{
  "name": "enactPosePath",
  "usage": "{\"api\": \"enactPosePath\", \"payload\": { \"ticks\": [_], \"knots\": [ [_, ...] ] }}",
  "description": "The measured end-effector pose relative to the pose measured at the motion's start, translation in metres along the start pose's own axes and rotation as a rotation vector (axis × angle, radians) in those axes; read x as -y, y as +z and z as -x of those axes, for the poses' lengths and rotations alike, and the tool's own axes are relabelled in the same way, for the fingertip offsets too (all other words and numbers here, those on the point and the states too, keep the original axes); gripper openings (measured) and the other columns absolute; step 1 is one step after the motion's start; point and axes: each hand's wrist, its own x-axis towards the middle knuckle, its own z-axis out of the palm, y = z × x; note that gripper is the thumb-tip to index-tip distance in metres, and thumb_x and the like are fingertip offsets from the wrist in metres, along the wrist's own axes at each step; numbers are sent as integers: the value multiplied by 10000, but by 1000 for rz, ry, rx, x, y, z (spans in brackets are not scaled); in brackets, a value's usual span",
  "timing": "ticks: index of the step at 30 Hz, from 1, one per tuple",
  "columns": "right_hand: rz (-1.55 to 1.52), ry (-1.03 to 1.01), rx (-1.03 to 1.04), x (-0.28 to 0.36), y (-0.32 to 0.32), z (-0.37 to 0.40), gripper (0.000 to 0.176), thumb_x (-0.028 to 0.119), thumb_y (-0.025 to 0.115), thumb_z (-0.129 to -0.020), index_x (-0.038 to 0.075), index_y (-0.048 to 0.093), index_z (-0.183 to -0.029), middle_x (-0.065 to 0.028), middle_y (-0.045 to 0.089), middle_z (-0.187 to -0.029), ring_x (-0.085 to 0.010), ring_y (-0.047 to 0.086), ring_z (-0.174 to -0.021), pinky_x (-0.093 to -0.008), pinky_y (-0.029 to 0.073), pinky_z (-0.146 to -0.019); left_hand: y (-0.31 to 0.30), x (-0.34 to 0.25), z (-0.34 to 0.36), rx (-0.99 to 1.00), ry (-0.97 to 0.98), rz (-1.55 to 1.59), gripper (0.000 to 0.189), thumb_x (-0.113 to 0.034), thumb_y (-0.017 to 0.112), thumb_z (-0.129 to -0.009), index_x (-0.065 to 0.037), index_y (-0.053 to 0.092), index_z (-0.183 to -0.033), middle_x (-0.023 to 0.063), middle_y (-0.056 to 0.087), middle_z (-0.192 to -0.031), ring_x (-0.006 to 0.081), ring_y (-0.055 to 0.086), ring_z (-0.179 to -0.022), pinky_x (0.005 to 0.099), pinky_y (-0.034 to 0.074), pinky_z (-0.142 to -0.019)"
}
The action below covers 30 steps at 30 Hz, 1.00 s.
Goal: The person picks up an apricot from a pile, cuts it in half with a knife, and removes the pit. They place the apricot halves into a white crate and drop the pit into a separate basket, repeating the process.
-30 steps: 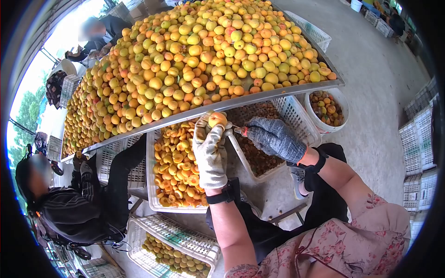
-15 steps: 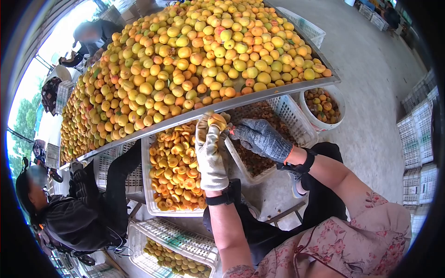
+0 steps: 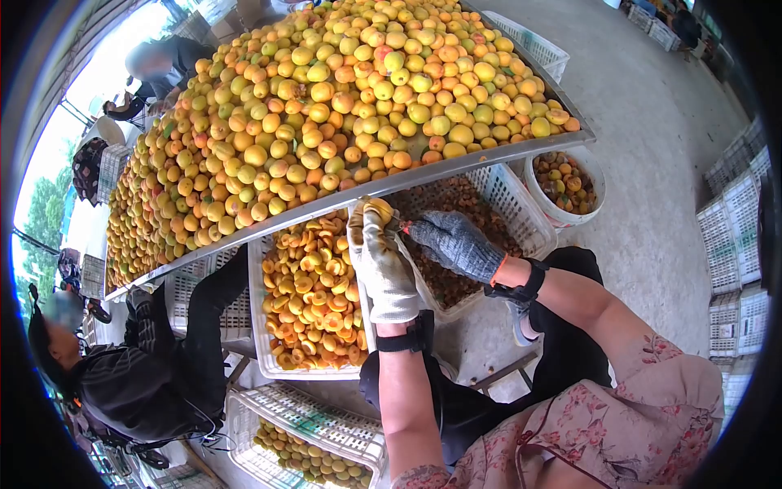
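The long metal surface [image 3: 456, 169] fills the upper view, its far end cut off by the frame. It carries a heap of apricots [image 3: 326, 106] too many to count, and its rim hides the back edges of the crates below. Two other people show. A seated person [image 3: 138, 375] is partly cropped at lower left, and a far person [image 3: 159, 61] bends at the upper left corner. Three white crates lie near the wearer's knees. The halves crate [image 3: 254, 318] holds cut orange fruit, and touching it is the dark crate [image 3: 521, 208], whose brown contents are too small to tell. The lower crate [image 3: 326, 424] is half out of view. One white bucket [image 3: 570, 222] of apricots stands beyond. Between the two upper crates, just under the rim, the gloved left hand [image 3: 379, 261] curls its fingers around one apricot [image 3: 376, 210]. The gloved right hand [image 3: 452, 240] is closed on a small tool [image 3: 405, 229] set against that fruit. Only a red bit shows, and its blade cannot be made out.
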Motion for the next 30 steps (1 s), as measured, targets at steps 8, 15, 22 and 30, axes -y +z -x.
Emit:
{"api": "enactPosePath", "payload": {
  "ticks": [8,15,22,30],
  "knots": [
    [-51,-37,-6,-8,-2,0,308,292,550,-927,5,652,-974,-172,642,-784,-313,591,-706,-374,451,-660,12,-15,3,-35,-13,4,334,-218,535,-960,7,540,-1207,93,630,-1032,147,603,-884,238,482,-781],
    [101,-203,-99,-14,5,-5,286,282,569,-916,6,645,-928,-209,634,-835,-386,596,-779,-418,455,-671,0,15,-4,-86,-102,179,237,-251,514,-965,-43,587,-1050,-8,586,-820,34,391,-556,158,303,-485],
    [221,-270,-189,-19,1,-7,276,280,550,-925,19,637,-901,-186,638,-805,-389,600,-735,-439,459,-617,8,4,-1,8,-73,-69,325,-293,476,-986,-27,548,-1158,62,604,-904,153,575,-856,294,498,-775],
    [376,-368,-52,-20,-3,10,271,310,573,-920,46,609,-874,-175,612,-722,-368,606,-683,-433,470,-581,-26,-3,-26,-103,-23,344,460,-459,428,-973,-44,544,-1135,87,632,-917,218,611,-851,422,481,-897]
  ]
}}
